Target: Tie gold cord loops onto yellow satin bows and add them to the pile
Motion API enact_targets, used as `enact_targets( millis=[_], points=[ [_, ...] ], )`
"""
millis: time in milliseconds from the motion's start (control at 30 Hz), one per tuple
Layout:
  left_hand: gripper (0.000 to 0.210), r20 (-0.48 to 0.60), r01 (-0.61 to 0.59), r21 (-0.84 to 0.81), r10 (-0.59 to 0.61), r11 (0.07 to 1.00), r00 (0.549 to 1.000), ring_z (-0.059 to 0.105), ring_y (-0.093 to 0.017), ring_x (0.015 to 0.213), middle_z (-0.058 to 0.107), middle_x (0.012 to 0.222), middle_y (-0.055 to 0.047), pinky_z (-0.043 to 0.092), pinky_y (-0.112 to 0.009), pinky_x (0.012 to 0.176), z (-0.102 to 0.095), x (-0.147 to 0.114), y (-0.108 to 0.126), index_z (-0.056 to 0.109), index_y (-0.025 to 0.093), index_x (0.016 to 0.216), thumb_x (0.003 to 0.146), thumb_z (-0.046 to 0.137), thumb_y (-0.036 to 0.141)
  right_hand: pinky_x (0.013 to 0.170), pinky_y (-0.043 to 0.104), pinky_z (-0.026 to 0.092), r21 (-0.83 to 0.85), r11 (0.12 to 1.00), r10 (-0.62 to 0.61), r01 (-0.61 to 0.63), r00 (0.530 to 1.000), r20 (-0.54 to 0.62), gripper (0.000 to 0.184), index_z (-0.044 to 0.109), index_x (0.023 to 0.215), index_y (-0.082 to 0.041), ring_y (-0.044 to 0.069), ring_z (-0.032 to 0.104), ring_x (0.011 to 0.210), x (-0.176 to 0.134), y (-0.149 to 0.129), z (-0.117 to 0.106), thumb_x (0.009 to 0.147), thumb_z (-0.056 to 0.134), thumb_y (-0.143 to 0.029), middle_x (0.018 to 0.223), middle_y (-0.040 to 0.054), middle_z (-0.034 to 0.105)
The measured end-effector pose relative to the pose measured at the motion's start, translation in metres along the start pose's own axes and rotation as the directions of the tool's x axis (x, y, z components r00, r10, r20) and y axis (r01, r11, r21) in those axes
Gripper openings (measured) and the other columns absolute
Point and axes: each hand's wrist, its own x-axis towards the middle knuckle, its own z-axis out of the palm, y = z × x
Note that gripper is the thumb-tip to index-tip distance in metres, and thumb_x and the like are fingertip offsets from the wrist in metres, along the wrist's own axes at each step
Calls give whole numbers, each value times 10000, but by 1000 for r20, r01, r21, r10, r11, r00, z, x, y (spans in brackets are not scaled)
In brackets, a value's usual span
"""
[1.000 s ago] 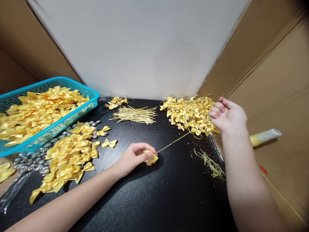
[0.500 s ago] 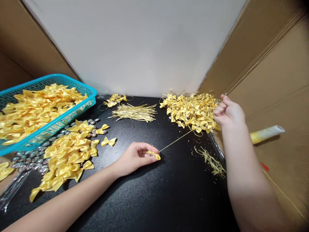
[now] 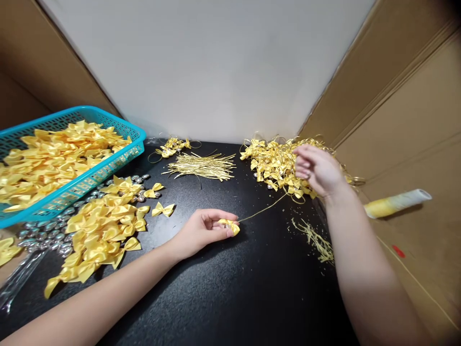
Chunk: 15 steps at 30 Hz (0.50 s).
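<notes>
My left hand (image 3: 207, 230) pinches a small yellow satin bow (image 3: 233, 228) between thumb and fingers, above the black tabletop. A bit of silver shows on the bow. From it a thin gold cord (image 3: 264, 209) curves slackly up to the right and is lost against the pile of finished-looking bows with cord loops (image 3: 272, 166). My right hand (image 3: 317, 168) is raised in front of that pile with its fingers curled together. What it holds, if anything, is hidden.
A turquoise basket (image 3: 139, 139) of yellow bows stands left. Beside it lie loose bows (image 3: 104, 226) and silver beads (image 3: 50, 235). Cut gold cords (image 3: 203, 166) are bundled at the back, cord scraps (image 3: 317, 242) lie right. A yellow-white tube (image 3: 398, 203) projects near the cardboard wall.
My right hand has moved left and slightly down over the pile. The gold cord, straight and taut before, now sags in a curve. My left hand stays nearly in place.
</notes>
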Motion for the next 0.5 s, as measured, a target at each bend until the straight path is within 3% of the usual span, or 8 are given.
enact_targets(
  millis=[67,167,233,300,367,400,500],
  points=[
    [334,3,-9,-9,9,1000,1000,700,-93,715,776,826,-17,536,-200,751,0,0,0,727,138,887,591,875,188,450,198,347,-311,950,60,4,979,195,106,621,690,-180,75,444,459,-7,8,18,794,626,-197,533,-41,502],
    [320,20,-22,-18,22,1000,1000,704,-104,723,775,830,-23,545,-223,771,0,-1,0,723,137,895,610,863,181,636,283,458,-654,729,71,203,928,367,117,672,695,-182,146,595,651,-16,26,43,801,625,-173,684,27,660],
    [315,32,-35,-15,36,999,999,710,-121,737,775,843,-34,552,-246,783,0,-1,-1,721,137,903,621,855,182,747,334,472,-761,566,91,317,893,440,114,704,724,-175,188,631,768,-22,37,55,806,625,-165,798,65,703],
    [316,42,-46,-10,46,999,998,715,-136,752,775,860,-46,557,-264,789,-1,-1,-2,719,135,915,631,848,185,850,384,460,-803,462,80,377,884,461,99,725,809,-155,237,632,911,-29,43,62,815,634,-193,931,111,710],
    [310,52,-46,-12,46,999,998,716,-141,762,775,871,-51,556,-269,793,-2,-1,-3,718,135,922,641,840,183,897,403,446,-787,458,32,413,878,478,143,720,903,-140,256,613,993,-36,42,66,830,631,-226,1017,135,695],
    [301,58,-48,-16,49,999,997,714,-139,759,775,867,-48,553,-266,791,-2,-1,-3,719,136,921,646,836,177,882,389,454,-752,507,36,421,861,507,160,710,933,-142,243,616,982,-39,40,68,842,622,-239,1026,129,693],
    [262,91,-83,-34,86,996,992,704,-121,739,772,821,-27,541,-240,777,-2,-1,-4,728,144,915,669,819,162,692,282,474,-624,711,237,324,725,646,169,682,874,-161,163,624,756,-47,34,72,883,573,-290,869,61,704]
  ],
)
